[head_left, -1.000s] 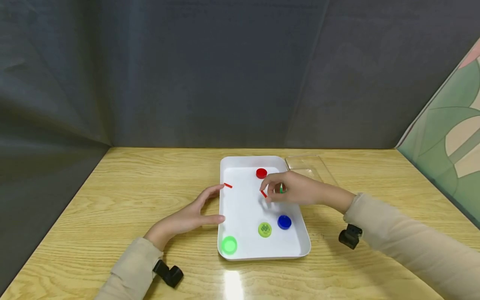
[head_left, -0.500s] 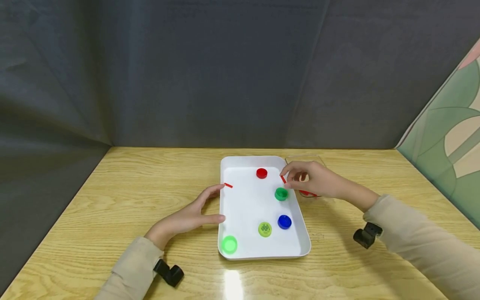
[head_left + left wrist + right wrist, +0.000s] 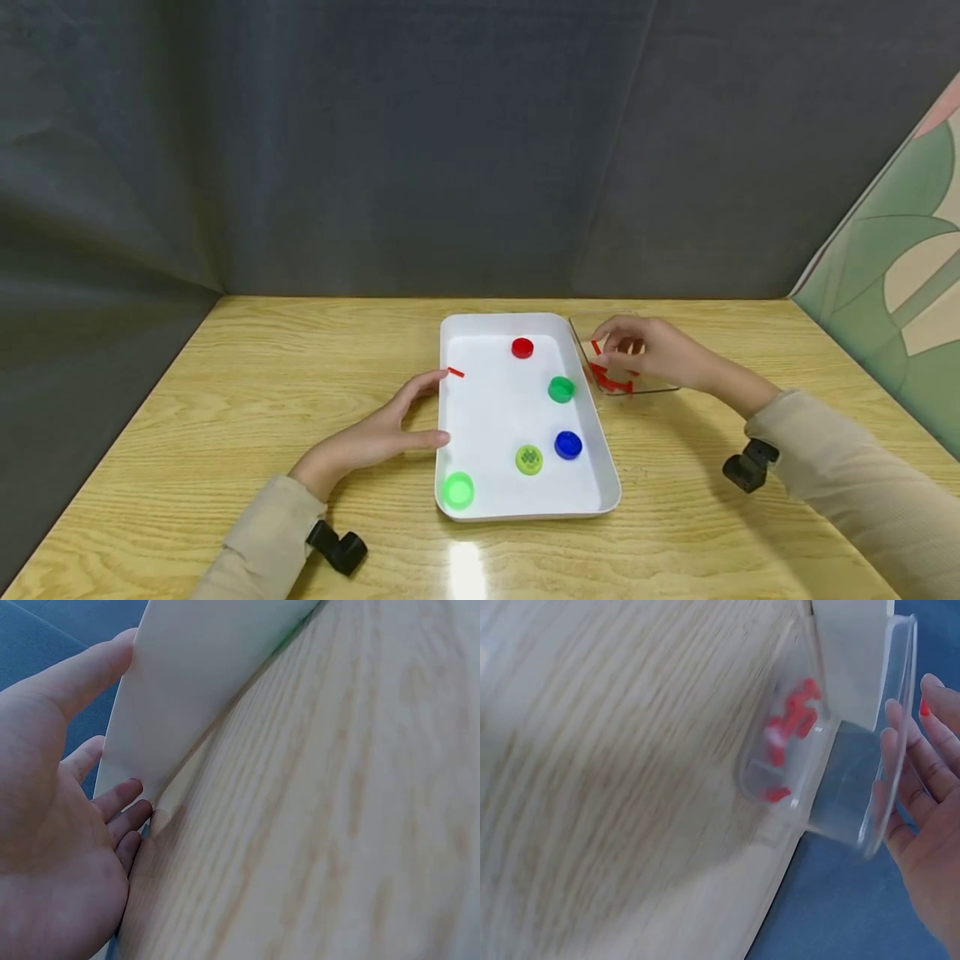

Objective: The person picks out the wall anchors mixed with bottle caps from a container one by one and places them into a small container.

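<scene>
My right hand pinches a small red stick between thumb and finger. It is at the clear plastic box to the right of the tray, and several loose red pieces lie in that box. My left hand rests at the left wall of the white tray, its thumb and fingers spread along the rim. Another red stick shows inside the tray by the left fingertips; whether they touch it, I cannot tell.
In the tray sit a red cap, a green cap, a blue cap, a yellow-green disc with a pattern and a light green cap. Behind the wooden table hangs a dark curtain.
With the red stick in its pinch, my right hand has gone from above the tray rightward to the clear box, uncovering the green cap. The left hand has stayed in place.
</scene>
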Action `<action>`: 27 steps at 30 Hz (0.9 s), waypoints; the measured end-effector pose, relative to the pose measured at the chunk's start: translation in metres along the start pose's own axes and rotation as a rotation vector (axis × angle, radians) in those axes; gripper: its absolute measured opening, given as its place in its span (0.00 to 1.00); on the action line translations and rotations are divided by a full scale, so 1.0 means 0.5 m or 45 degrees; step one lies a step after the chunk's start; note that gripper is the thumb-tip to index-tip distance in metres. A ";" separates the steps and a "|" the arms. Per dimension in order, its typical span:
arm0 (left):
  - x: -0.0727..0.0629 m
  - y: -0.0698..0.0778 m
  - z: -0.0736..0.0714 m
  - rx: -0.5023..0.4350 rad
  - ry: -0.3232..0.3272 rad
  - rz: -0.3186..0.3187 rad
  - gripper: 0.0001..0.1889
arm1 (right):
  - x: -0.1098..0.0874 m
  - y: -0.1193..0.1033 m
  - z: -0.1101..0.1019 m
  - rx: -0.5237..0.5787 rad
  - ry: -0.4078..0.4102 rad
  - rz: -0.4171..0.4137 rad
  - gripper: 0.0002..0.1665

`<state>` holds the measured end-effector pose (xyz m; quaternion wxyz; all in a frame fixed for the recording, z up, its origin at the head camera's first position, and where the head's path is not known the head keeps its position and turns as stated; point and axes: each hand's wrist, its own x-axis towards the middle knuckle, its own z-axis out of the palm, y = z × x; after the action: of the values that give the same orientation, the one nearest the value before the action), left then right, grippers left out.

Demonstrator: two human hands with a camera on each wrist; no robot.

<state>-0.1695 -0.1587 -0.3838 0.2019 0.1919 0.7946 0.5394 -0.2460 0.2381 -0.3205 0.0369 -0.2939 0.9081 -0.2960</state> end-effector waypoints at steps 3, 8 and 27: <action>-0.001 0.001 0.001 -0.004 0.003 -0.005 0.44 | 0.004 0.013 0.000 -0.007 0.005 0.028 0.16; -0.001 -0.001 0.000 -0.009 0.003 0.003 0.44 | 0.015 0.033 0.000 -0.003 0.006 0.060 0.16; 0.001 -0.003 0.001 -0.028 0.000 0.032 0.43 | 0.047 0.049 0.014 -0.052 0.030 0.049 0.14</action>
<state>-0.1698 -0.1586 -0.3855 0.1972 0.1998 0.7861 0.5506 -0.2763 0.2374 -0.3373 0.0258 -0.2735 0.9197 -0.2803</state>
